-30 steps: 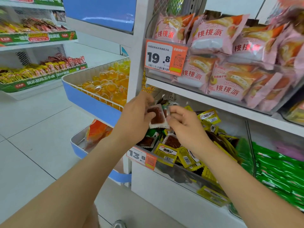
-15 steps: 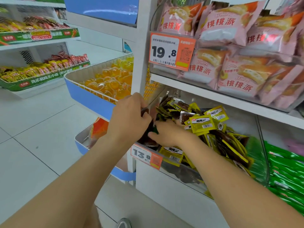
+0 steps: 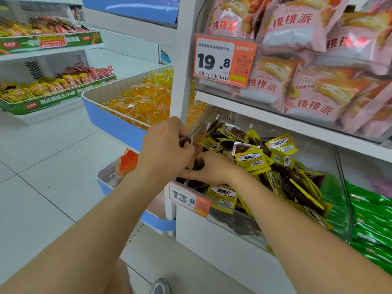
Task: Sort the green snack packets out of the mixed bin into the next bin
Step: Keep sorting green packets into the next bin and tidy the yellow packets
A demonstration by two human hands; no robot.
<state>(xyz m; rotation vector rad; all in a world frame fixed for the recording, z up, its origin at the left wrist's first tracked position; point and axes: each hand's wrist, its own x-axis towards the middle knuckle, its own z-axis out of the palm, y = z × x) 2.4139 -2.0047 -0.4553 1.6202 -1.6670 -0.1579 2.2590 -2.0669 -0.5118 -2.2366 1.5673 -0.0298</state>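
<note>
— How far along?
— Mid-sort, probably. The left hand (image 3: 167,149) curls round a dark packet (image 3: 185,140); the right hand (image 3: 209,169) digs, fingers curled, at the front-left corner of the mixed bin (image 3: 244,216), grasp unclear.
— Greens?
— None visible there; green packets (image 3: 373,217) fill the next bin (image 3: 361,165).

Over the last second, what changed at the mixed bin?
Both hands came down from above into the front-left corner of the mixed bin. The left hand still grips a brown packet; the right hand now burrows among yellow packets. Green packets unmoved.
</note>
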